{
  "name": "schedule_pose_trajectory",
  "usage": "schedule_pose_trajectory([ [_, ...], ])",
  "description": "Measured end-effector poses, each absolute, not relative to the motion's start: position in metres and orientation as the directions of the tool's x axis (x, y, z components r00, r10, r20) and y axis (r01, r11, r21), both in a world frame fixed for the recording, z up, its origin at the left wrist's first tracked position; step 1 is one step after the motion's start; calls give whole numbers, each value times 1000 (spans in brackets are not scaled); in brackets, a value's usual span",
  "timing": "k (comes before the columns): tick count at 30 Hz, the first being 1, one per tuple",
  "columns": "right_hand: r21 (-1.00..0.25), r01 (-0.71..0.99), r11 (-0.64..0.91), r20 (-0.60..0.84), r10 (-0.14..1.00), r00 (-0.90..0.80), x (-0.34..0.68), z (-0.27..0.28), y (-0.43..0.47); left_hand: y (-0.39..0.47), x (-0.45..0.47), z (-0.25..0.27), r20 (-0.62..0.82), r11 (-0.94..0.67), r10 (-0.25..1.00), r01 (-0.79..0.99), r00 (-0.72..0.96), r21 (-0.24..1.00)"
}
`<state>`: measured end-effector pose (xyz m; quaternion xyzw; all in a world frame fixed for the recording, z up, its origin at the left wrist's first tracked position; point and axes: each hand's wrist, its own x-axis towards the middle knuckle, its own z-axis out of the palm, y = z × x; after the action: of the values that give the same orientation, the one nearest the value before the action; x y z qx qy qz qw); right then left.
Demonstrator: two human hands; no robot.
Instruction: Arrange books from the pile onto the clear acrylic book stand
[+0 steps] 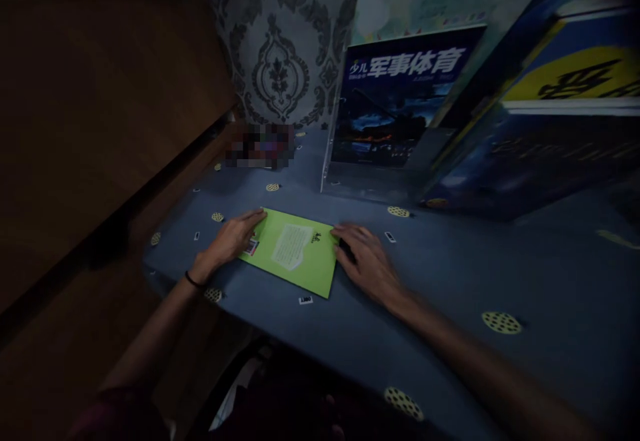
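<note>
A thin light-green book (280, 238) lies on the blue patterned tablecloth, with a pale text panel and a barcode on the side facing up. My left hand (234, 236), a dark band around its wrist, grips the book's left edge with the fingertips near the upper left corner. At the other end, my right hand (367, 258) has its fingers curled at the upper right corner and the thumb by the right edge. Part of the barcode end is hidden under my left fingers.
Behind the book, a clear stand (365, 188) holds a dark blue magazine (390, 108). More upright books (555, 141) stand to the right. A pixelated item (260, 146) lies at the back left, near the patterned wall (280, 61). The tablecloth (440, 274) drops at the near edge.
</note>
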<state>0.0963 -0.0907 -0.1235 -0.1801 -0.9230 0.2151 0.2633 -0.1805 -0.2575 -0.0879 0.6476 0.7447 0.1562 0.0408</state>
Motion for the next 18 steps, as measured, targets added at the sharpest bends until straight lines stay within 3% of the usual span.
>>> schedule_pose_trajectory([
  [4,-401,161,902,423,338,-841,82,-116,-102,-261,-199,-84,145,102,972,891,-183,443],
  [9,-386,-189,903,353,-45,-935,32,-101,-132,-258,-209,-89,186,84,956,820,-226,566],
  [18,-431,-227,873,277,-111,-954,-34,-93,-171,-259,-215,-98,194,36,950,705,-244,708],
])
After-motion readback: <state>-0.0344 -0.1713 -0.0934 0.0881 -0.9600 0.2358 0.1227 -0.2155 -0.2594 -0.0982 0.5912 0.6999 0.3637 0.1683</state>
